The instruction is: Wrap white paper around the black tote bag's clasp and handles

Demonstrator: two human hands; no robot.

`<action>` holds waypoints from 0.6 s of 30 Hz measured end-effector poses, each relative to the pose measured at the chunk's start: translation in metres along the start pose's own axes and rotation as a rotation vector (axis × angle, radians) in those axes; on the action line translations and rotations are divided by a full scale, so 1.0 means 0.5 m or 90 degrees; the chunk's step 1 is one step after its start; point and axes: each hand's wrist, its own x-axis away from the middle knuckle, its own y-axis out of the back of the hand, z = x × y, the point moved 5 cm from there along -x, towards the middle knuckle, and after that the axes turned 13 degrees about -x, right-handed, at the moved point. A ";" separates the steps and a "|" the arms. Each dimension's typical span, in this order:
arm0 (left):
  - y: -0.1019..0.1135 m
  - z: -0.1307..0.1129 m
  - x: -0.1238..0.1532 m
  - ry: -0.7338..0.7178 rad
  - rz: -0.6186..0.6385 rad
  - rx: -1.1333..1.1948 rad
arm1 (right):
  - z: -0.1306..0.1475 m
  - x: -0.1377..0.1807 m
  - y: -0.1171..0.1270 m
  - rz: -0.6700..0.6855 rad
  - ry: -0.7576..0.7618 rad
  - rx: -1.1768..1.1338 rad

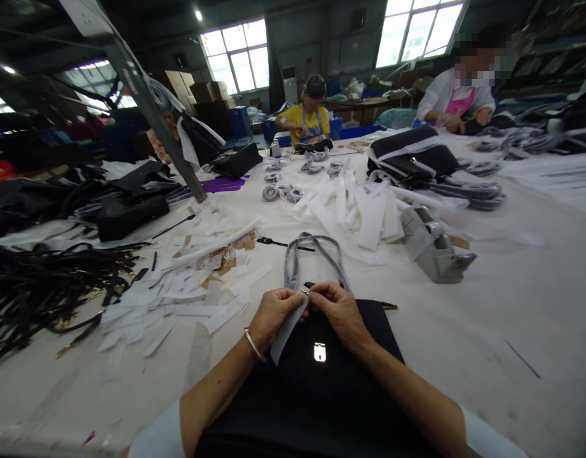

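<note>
A black handbag (350, 394) lies in front of me, with a shiny metal lock plate (320, 352) on its face. Its looped handle (338, 245), wrapped in greyish film, stretches away from me on the table. Over the bag's far edge, my left hand (276, 312) is closed in a pinch on a small black strap tab with a metal clasp (305, 290). A white paper strip (288, 334) hangs down from beneath the left fingers. My right hand (338, 312) pinches the same tab from the other side, fingertips close to the left ones.
Paper scraps (178, 299) and black straps (59, 286) cover the left side. Ahead lie white wrapping strips (364, 210), a grey tape dispenser (436, 248) and another black bag (412, 156). A metal post (154, 114) rises at left. Two people sit across the table.
</note>
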 end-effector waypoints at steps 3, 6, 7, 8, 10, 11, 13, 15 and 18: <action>0.004 -0.004 0.001 -0.024 -0.008 -0.056 | -0.022 -0.010 0.012 -0.048 -0.088 -0.125; 0.008 -0.013 0.007 -0.084 -0.033 -0.189 | -0.042 -0.021 0.018 -0.064 -0.161 -0.188; 0.010 -0.016 0.010 -0.105 -0.045 -0.230 | -0.045 -0.023 0.019 -0.060 -0.170 -0.194; 0.011 -0.019 0.012 -0.120 -0.058 -0.261 | -0.047 -0.025 0.019 -0.051 -0.169 -0.192; 0.012 -0.018 0.013 -0.126 -0.067 -0.270 | -0.045 -0.025 0.018 -0.016 -0.142 -0.163; 0.011 -0.015 0.012 -0.117 -0.061 -0.247 | -0.043 -0.025 0.017 0.004 -0.122 -0.140; 0.009 -0.004 0.007 -0.086 -0.040 -0.166 | -0.037 -0.021 0.016 0.029 -0.084 -0.093; 0.007 0.005 0.002 -0.065 -0.024 -0.090 | -0.034 -0.017 0.016 0.034 -0.072 -0.091; 0.010 0.008 0.000 -0.078 -0.029 -0.092 | -0.038 -0.014 0.013 0.038 -0.093 -0.147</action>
